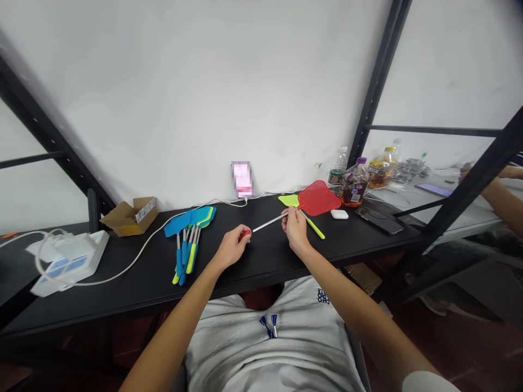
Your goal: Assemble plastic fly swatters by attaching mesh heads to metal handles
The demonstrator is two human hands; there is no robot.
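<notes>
Over the desk [265, 258], the left hand [232, 247] clasps the red swatter [319, 198] by its handle [245, 234], the right hand [295, 230] pinching its shaft [268, 222], likely adjusting length, which calls for straight alignment.

Soft, even light; wall [175, 109] beyond left hand [233, 247] was bright, floor [131, 343] below it dim. Phone [242, 179] past that hand was pixelated. Wide-angle distortion slanted post [379, 76] beyond right hand [295, 228].
</notes>
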